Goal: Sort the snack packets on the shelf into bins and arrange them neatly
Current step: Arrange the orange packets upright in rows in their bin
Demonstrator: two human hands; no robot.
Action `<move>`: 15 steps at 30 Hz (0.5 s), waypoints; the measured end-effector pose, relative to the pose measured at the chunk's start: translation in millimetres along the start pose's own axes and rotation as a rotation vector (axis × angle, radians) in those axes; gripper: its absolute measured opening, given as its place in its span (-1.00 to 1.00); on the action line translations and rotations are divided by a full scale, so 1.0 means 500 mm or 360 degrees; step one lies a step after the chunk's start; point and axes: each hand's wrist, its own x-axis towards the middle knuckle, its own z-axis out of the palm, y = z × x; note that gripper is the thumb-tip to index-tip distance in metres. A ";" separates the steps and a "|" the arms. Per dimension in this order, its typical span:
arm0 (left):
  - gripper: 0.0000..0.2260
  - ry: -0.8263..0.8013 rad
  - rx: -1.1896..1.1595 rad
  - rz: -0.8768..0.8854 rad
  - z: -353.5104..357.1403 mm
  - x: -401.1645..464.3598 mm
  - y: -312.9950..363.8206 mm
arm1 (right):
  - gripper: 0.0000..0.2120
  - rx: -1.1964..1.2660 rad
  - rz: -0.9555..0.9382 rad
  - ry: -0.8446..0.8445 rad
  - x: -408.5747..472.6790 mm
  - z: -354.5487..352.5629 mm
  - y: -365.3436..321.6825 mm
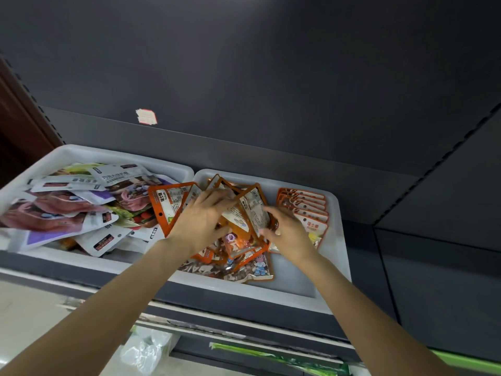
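Note:
Two white bins stand side by side on a dark shelf. The left bin [35, 169] is heaped with white, pink and purple snack packets [81, 204]. In the right bin [336, 240] lie orange-edged packets: a loose pile [244, 256] in the middle and a neat overlapping row [306, 210] at the right. My left hand [202, 218] grips a fan of orange packets [168, 204] from above. My right hand [284, 229] pinches the right edge of one tilted orange packet [253, 210] of that fan.
The shelf's dark back panel [271, 90] carries a small pale sticker [146, 116]. A brown post [16, 112] rises at the left. Below the shelf edge sit a clear plastic bag [146, 348] and green packaging [271, 356]. Bare bin floor shows at the right bin's front right.

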 end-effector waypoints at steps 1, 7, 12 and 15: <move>-0.43 0.0023 -0.0012 -0.0050 -0.007 -0.008 -0.013 | -0.47 0.0072 -0.0001 -0.0077 0.004 0.011 -0.015; -0.47 0.0045 -0.0226 -0.0406 -0.029 -0.033 -0.071 | -0.24 0.0094 0.0087 -0.0276 0.041 0.054 -0.057; -0.43 -0.0049 -0.0117 -0.0360 -0.033 -0.042 -0.094 | -0.24 -0.0121 0.0126 -0.0321 0.072 0.062 -0.071; -0.48 -0.0004 -0.0045 -0.0283 -0.035 -0.047 -0.097 | -0.28 -0.0056 0.0129 -0.0373 0.090 0.052 -0.075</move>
